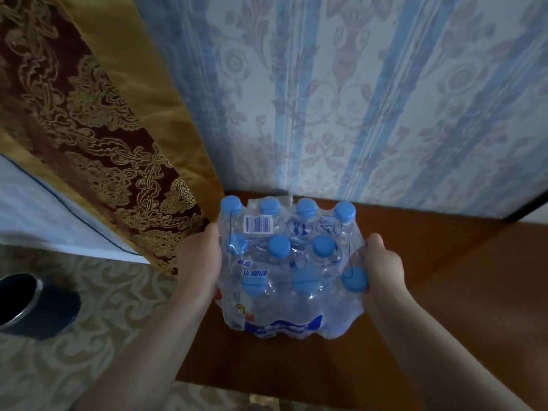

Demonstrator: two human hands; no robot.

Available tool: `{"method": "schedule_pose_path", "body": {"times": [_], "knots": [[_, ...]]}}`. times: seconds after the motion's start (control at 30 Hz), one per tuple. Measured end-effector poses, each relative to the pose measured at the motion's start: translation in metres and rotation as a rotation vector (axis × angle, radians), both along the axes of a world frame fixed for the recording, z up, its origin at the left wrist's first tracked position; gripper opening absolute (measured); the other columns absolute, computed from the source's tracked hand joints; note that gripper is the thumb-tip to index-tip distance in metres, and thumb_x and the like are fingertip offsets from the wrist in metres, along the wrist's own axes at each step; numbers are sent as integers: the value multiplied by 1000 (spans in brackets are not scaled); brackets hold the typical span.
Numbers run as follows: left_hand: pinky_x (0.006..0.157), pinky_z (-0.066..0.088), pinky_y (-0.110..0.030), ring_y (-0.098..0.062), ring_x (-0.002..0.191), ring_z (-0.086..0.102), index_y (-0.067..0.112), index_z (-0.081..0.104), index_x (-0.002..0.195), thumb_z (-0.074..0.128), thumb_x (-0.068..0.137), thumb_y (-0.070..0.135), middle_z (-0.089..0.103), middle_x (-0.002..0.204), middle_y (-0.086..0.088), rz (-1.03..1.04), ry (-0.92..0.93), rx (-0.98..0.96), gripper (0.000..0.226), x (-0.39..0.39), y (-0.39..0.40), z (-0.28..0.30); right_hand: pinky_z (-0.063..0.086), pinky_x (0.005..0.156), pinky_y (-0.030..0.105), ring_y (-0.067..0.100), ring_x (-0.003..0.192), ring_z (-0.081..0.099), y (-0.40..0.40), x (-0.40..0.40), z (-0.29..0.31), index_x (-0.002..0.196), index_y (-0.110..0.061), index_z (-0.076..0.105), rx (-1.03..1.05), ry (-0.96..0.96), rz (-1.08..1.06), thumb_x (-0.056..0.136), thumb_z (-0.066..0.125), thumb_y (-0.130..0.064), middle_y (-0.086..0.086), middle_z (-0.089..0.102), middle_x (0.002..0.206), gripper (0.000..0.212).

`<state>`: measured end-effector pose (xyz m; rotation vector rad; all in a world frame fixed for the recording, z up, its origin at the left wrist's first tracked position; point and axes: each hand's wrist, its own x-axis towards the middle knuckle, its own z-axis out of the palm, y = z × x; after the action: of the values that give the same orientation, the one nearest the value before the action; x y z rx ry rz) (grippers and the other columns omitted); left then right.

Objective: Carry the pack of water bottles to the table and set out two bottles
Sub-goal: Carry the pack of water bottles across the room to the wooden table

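While the shrink-wrapped pack of water bottles [289, 268] sits over the wooden table [444, 277], close to its back edge by the wallpapered wall [355, 99], a hand clasps each side. The left hand [201, 262] lies flat against one flank and the right hand [382, 268] curls round the other, thumb on top near a blue cap [354, 279]; this two-sided clamp suits a heavy, floppy bundle. Whether its base fully rests on the wood I cannot tell. The wrap looks unopened, so no bottles are out yet. A gold-and-maroon curtain [98, 129] hangs just beside the pack, and a dark round bin [26, 304] stands on the carpet, well apart.
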<state>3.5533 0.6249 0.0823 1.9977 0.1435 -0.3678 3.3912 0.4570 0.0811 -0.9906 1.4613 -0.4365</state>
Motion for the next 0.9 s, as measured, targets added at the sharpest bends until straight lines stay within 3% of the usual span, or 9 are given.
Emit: {"method": "schedule_pose_path", "body": {"times": [0.2, 0.37, 0.47, 0.57, 0.67, 0.73, 0.8, 0.83, 0.9], "knots": [[62, 42, -42, -26, 62, 49, 14, 48, 55, 41, 90, 23, 49, 57, -3, -150, -86, 39, 37, 29, -23, -16, 35, 57, 35, 23, 64, 41, -10, 19, -3, 65, -16, 45, -50, 30, -71, 81, 43, -32, 6, 44, 65, 22], [49, 31, -30, -14, 50, 40, -3, 52, 62, 42, 91, 11, 45, 57, -12, -297, -152, 26, 34, 29, -11, -30, 37, 61, 39, 25, 68, 42, -7, 2, -11, 60, -18, 44, -12, 33, 4, 73, 47, -32, 8, 45, 65, 19], [52, 28, -33, -20, 53, 39, -2, 47, 59, 41, 91, 10, 43, 57, -13, -327, -113, 4, 34, 23, -2, -31, 36, 63, 40, 24, 69, 42, -9, -8, -12, 59, -17, 46, -49, 52, 90, 75, 47, -34, 11, 45, 67, 23], [55, 32, -34, -23, 59, 46, -9, 52, 71, 38, 94, 16, 52, 65, -15, -386, -88, 129, 36, 25, 2, -29, 35, 59, 37, 22, 65, 41, -12, -13, -13, 60, -15, 47, -124, 88, 208, 82, 45, -33, 11, 45, 67, 28], [57, 37, -32, -24, 64, 55, 6, 62, 76, 38, 96, 27, 61, 72, -10, -409, -84, 297, 37, 25, 3, -17, 31, 52, 30, 20, 60, 38, -15, -19, -8, 59, -14, 49, -193, 92, 306, 84, 46, -29, 10, 44, 64, 30], [57, 40, -34, -27, 68, 57, 9, 64, 73, 40, 95, 28, 61, 73, -9, -385, -173, 345, 38, 18, 1, -7, 32, 50, 29, 19, 57, 41, -20, -26, -5, 64, -11, 53, -288, 117, 410, 86, 47, -28, 7, 49, 64, 28], [70, 46, -43, -33, 85, 60, 3, 68, 78, 41, 95, 26, 63, 90, -12, -363, -351, 447, 40, 8, -1, -1, 40, 52, 30, 14, 59, 50, -25, -32, -2, 75, -12, 58, -464, 196, 539, 87, 50, -30, -2, 59, 69, 23], [82, 46, -45, -32, 100, 58, 2, 70, 89, 42, 95, 26, 62, 108, -14, -346, -443, 529, 38, 3, -1, 0, 45, 56, 29, 11, 67, 56, -27, -34, 2, 87, -17, 60, -588, 238, 584, 87, 54, -31, -8, 61, 81, 15], [95, 44, -46, -29, 118, 49, 9, 62, 116, 48, 93, 22, 51, 132, -12, -281, -623, 556, 31, -8, -1, 7, 41, 63, 20, 7, 82, 56, -30, -35, 16, 107, -24, 57, -897, 255, 611, 84, 63, -31, -15, 55, 99, 25]]}}
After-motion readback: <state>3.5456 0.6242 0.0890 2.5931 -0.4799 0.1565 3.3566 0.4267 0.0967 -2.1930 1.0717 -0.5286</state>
